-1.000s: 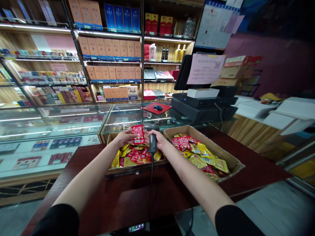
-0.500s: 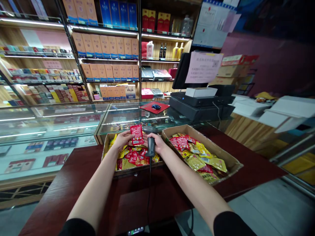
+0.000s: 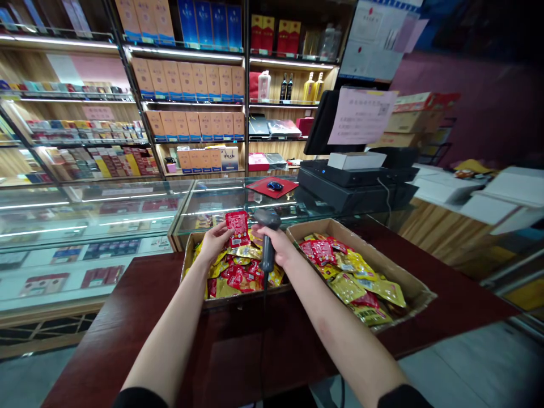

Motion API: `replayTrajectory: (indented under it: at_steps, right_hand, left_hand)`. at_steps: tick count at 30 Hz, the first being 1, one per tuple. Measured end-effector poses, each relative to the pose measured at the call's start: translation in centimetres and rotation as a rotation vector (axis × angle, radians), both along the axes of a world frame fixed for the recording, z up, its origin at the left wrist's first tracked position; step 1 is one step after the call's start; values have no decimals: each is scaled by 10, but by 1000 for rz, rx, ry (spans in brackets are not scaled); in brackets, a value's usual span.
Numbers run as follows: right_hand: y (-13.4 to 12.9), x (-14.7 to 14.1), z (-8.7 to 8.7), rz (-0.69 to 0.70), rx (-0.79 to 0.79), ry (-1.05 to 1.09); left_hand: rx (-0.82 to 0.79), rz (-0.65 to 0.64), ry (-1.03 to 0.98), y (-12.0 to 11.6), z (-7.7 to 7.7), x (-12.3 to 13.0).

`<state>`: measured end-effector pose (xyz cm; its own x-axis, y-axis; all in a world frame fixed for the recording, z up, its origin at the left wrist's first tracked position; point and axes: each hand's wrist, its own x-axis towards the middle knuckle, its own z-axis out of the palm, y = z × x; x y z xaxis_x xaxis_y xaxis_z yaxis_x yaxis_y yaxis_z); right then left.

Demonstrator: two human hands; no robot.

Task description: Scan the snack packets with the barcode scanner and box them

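My left hand [image 3: 214,242] pinches a red snack packet [image 3: 237,228] by its left edge, with a barcode showing near the bottom. My right hand [image 3: 275,243] is wrapped round the handle of a black barcode scanner [image 3: 268,253]. The scanner's head is level with the packet, a short gap to its right. Both hands are above the left cardboard box [image 3: 232,300], which holds red and yellow snack packets [image 3: 244,277]. Beside it, to the right, a second cardboard box [image 3: 408,277] holds more of the same kind of packets.
Both boxes stand on a dark red table [image 3: 170,317]. Behind is a glass display counter [image 3: 204,195] with a mouse [image 3: 274,186] on a red mat. A monitor [image 3: 319,122] and black cash drawer [image 3: 340,190] stand at right. Boxed goods fill the back shelves [image 3: 191,102].
My right hand has drawn slightly away from the packet, and the scanner's head now shows clearly above the hand. My left hand still holds the packet. The view has shifted a little.
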<state>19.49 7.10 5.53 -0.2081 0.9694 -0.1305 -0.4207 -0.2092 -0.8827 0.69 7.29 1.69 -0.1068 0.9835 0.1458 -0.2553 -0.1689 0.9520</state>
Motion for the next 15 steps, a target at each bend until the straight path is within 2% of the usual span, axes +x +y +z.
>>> replayTrajectory:
  at_steps: [2,3,6,10,13,15]
  right_hand:
    - [-18,-1,8,-21,69,-55]
    - [-29,-2,11,16,77,-64]
    - [-64,-6,10,69,67,-128]
    - [-94,-17,-16,104,81,-298]
    - [-103,-27,-38,101,73,-363]
    - [-106,-33,-46,103,74,-367]
  left_hand:
    - [24,17,-6,2,1,0]
    - [32,19,-5,2,2,1]
    - [33,37,7,5,2,1]
    - [-10,62,45,8,1,0]
    - [-35,61,72,9,-1,0]
    - [-37,50,75,9,-2,0]
